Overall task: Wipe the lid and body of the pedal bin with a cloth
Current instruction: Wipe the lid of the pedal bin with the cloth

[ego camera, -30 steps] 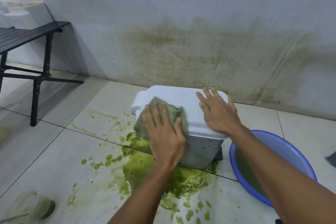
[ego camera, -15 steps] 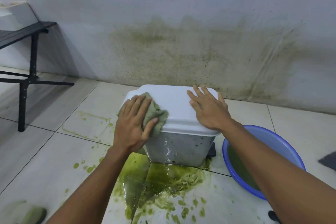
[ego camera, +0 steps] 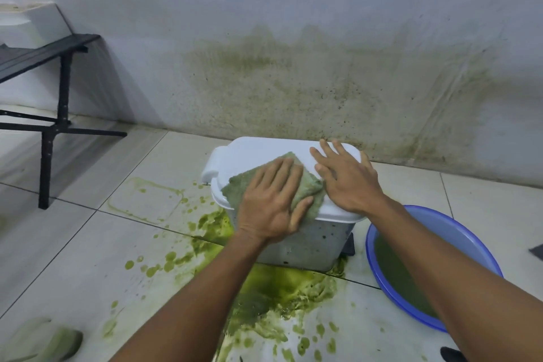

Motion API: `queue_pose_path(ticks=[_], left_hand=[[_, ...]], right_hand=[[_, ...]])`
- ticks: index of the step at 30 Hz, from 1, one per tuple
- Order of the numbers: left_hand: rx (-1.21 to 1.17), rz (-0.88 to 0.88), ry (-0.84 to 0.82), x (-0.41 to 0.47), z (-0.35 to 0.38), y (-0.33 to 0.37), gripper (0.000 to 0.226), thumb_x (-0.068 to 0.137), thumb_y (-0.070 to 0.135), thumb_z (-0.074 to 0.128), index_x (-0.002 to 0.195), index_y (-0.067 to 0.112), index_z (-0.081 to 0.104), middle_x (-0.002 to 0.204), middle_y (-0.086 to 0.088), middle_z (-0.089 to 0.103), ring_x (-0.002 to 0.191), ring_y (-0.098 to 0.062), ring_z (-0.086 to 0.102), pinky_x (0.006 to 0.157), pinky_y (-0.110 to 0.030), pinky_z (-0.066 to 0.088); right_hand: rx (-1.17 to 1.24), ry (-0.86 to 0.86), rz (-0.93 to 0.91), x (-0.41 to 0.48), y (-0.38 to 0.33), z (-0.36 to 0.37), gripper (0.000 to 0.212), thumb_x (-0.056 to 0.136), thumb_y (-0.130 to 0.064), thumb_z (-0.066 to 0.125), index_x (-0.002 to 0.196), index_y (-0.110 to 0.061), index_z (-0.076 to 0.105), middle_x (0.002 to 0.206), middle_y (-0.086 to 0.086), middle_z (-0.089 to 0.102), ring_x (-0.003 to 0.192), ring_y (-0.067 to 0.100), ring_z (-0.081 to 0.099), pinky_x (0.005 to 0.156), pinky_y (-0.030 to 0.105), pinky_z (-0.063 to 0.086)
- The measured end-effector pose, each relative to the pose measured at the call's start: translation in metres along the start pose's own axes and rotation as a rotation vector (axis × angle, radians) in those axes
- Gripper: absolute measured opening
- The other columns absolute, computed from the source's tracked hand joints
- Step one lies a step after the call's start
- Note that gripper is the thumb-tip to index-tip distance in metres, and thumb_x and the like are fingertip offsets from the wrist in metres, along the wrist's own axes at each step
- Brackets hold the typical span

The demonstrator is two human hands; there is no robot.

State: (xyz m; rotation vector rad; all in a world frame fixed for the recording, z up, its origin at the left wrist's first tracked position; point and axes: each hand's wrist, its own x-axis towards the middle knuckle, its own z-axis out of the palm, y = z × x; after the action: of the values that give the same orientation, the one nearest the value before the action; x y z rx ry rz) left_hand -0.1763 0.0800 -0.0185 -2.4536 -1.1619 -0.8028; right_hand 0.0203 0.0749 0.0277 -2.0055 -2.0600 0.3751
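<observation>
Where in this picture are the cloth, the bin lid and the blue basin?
cloth (ego camera: 235, 189), head view, on its uncovered left corner.
bin lid (ego camera: 249, 153), head view, on the bare white top, back left.
blue basin (ego camera: 446, 232), head view, on the bare inner wall, far side.

Much of the cloth (ego camera: 233, 191) is lost to us under the left hand (ego camera: 271, 209). The right forearm (ego camera: 440, 261) covers part of the blue basin (ego camera: 452, 229). The black bench (ego camera: 44, 53) runs off the left edge. We cannot identify the blurred green shape (ego camera: 50, 342) at bottom left.

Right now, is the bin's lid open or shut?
Shut: the white lid sits flat on the grey body.
</observation>
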Motion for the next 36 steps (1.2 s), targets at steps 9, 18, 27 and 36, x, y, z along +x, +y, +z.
queue_pose_path(ticks=[9,18,27,36], left_hand=[[-0.117,-0.169,-0.219,0.007,-0.030,-0.085,0.064,0.103,0.053,0.032,0.145,0.012,0.056,0.153,-0.011,0.051,0.147,-0.027,0.040,0.124,-0.036,0.022],[-0.048,-0.140,-0.229,0.045,-0.015,0.013,0.055,0.102,0.049,0.039,0.128,0.008,0.065,0.137,-0.019,0.063,0.131,-0.032,0.055,0.110,-0.041,0.044],[-0.030,-0.308,-0.282,0.016,-0.029,-0.060,0.067,0.100,0.056,0.027,0.142,0.011,0.055,0.150,-0.014,0.054,0.145,-0.030,0.040,0.120,-0.042,0.030],[-0.037,-0.214,-0.298,0.044,-0.012,0.022,0.071,0.102,0.056,0.024,0.150,0.010,0.048,0.156,-0.017,0.046,0.149,-0.028,0.036,0.125,-0.041,0.025]], right_hand=[[-0.010,-0.010,0.008,-0.001,-0.004,0.002,0.049,0.107,-0.042,0.016,0.156,-0.039,0.019,0.165,-0.016,0.004,0.153,0.009,-0.004,0.122,0.055,-0.005],[-0.010,0.003,0.011,-0.002,-0.005,0.000,0.049,0.107,-0.035,0.022,0.155,-0.041,0.019,0.165,-0.017,0.007,0.153,0.008,-0.002,0.122,0.054,-0.002],[-0.028,-0.013,-0.012,-0.003,-0.003,0.000,0.049,0.107,-0.040,0.016,0.156,-0.037,0.019,0.165,-0.017,0.006,0.153,0.009,-0.003,0.122,0.057,-0.001],[-0.002,-0.010,0.001,-0.005,-0.004,-0.004,0.049,0.107,-0.033,0.021,0.156,-0.039,0.018,0.165,-0.019,0.006,0.153,0.006,-0.002,0.123,0.052,-0.002]])
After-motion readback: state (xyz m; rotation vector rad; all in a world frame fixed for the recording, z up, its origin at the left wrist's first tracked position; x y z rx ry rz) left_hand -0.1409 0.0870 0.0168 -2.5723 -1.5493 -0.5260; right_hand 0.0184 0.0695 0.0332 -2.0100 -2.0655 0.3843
